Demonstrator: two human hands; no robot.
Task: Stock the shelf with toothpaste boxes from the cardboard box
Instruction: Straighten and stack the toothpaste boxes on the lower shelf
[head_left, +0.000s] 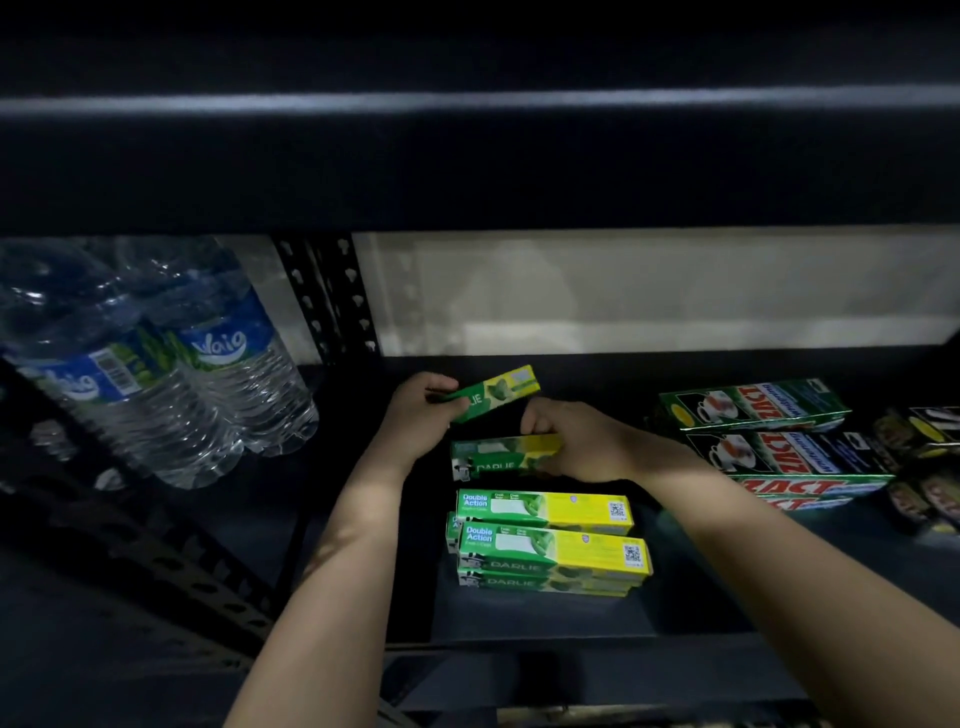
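On the shelf (519, 618) | left hand (423, 410) grips raised Darlie box (498, 392) | right hand (582, 441) grips lower Darlie box (493, 457)

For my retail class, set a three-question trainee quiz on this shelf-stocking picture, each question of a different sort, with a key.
1. True or false: the left hand holds a green and yellow Darlie box lifted above the shelf.
2. Multiple choice: the right hand grips
A) a water bottle
B) a second Darlie box
C) a Zact box
3. Fill in: left of the toothpaste stand clear water ______.

Key
1. True.
2. B; the Zact boxes lie untouched to the right, and the Darlie stack sits nearer the camera.
3. Bottles.
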